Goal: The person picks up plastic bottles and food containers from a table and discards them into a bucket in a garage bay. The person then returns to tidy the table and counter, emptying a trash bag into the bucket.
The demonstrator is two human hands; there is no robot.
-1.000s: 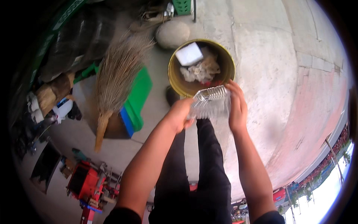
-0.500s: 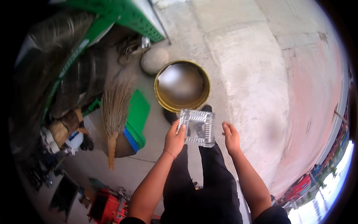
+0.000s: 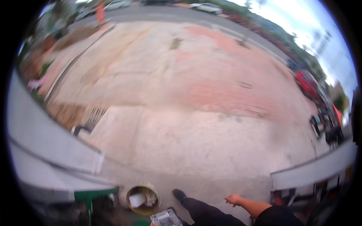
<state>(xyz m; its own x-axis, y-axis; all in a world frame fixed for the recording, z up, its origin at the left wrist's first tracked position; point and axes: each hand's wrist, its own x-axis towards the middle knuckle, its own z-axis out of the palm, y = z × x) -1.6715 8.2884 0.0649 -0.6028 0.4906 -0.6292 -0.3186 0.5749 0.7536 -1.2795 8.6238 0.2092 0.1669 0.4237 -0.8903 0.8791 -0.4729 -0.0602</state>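
Container (image 3: 166,218), clear and square-cornered, at the lower edge, just to the lower right of the yellow-rimmed bucket (image 3: 128,200). Held at its left side by the left hand (image 3: 153,224), only a sliver of finger showing; impossible to tell how tightly curled. Right hand (image 3: 233,199) well apart to the right, fingers reaching out and slightly bent, free of any hold. Inside the bucket, white block (image 3: 136,200) beside crumpled pale waste (image 3: 151,198). Dark shoe (image 3: 179,194) near the bucket. Beyond, pinkish paving (image 3: 226,90) and parked white car (image 3: 206,7). Lettering on container, bucket or car too small and blurred to make out.
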